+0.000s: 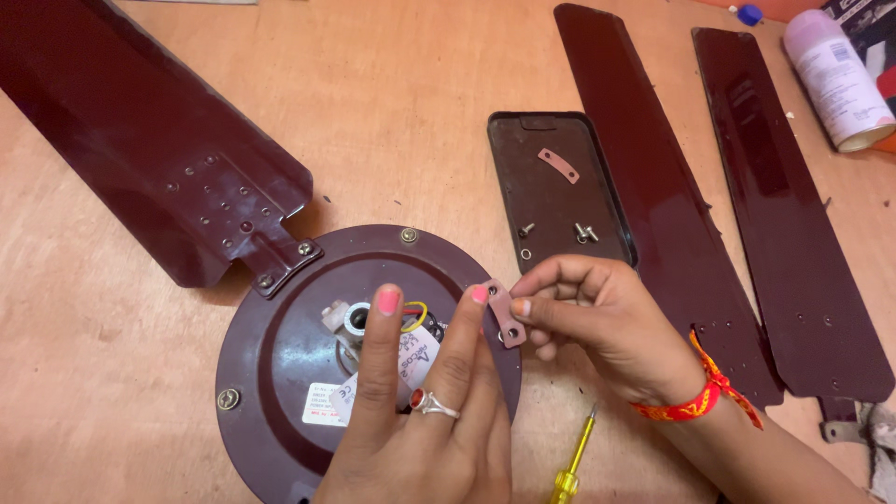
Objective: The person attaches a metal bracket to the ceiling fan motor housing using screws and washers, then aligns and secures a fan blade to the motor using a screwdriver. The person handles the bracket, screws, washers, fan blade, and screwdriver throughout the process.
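Fan motor housing [280, 373], round and maroon, sits at the near edge of the wooden table [420, 112], its lower rim cut off by the frame. I count three maroon blades: one blade [149, 140] bolted to the housing at the far left, two loose blades [653, 187] lying side by side along the right edge. Bare wood lies open at the far middle and near left. One dark tray [560, 191] holds one gasket strip and two screws. One white spray can [835, 79] lies at the far right corner. My left hand [420, 420] rests flat on the housing, fingers spread. My right hand [597, 317] pinches one small pink gasket [507, 317] at the housing's right rim. One yellow screwdriver [571, 462] lies near the front edge.
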